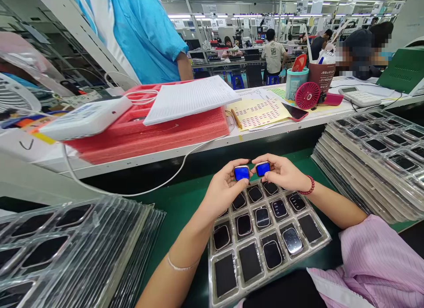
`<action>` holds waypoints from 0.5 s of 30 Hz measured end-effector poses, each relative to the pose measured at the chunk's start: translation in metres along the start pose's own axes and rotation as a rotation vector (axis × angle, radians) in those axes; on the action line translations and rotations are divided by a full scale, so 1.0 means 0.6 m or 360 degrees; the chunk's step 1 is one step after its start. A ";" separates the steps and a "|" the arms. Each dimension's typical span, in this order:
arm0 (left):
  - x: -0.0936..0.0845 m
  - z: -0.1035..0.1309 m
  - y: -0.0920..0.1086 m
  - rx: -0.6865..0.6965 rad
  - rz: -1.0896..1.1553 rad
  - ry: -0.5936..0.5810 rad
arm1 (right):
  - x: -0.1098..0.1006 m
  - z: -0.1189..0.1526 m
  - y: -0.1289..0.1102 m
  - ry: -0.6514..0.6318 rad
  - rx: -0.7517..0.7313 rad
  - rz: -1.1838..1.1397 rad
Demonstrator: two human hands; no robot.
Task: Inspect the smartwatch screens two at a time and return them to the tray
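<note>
Two smartwatch bodies with lit blue screens are held side by side over the far edge of a tray. My left hand (pixel 228 180) pinches one smartwatch (pixel 241 173) between thumb and fingers. In my right hand (pixel 281 170) is the other smartwatch (pixel 263 168), its screen also facing me. Below them lies a clear plastic tray (pixel 270 279) with square pockets. Several dark-screened watch bodies (pixel 272 254) sit in its pockets, and a few show small white text. Some near pockets hold only a black lining. My left forearm covers part of the tray's left side.
Tall stacks of watch-filled trays stand at left (pixel 99 250) and right (pixel 367 171) on the green mat (pixel 172 193). A white shelf (pixel 212 144) behind carries red foam (pixel 165 140), a notebook (pixel 195 98), a phone (pixel 296 112) and a pink fan (pixel 307 95). A white cable (pixel 149 194) hangs down. Co-workers are beyond.
</note>
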State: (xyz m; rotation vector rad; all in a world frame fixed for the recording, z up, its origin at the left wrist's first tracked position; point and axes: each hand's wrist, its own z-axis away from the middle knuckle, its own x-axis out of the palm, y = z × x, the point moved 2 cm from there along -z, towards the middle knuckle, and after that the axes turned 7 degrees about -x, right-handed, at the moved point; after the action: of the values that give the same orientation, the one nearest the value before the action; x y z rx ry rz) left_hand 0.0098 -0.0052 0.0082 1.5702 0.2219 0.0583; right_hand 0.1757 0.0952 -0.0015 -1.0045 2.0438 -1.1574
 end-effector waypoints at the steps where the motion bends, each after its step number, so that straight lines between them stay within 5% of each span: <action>1: 0.000 0.000 0.000 0.0004 0.0001 0.0007 | 0.000 0.000 0.000 -0.0006 0.0010 -0.0009; 15: -0.001 0.000 0.002 -0.0076 0.0037 0.0046 | -0.009 -0.002 -0.006 0.0009 0.0103 -0.0169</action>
State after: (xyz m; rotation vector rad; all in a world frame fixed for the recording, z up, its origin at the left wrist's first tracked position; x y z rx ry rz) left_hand 0.0092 -0.0056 0.0096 1.5255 0.2238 0.1039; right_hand 0.1790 0.0991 0.0026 -1.0904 1.9646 -1.2734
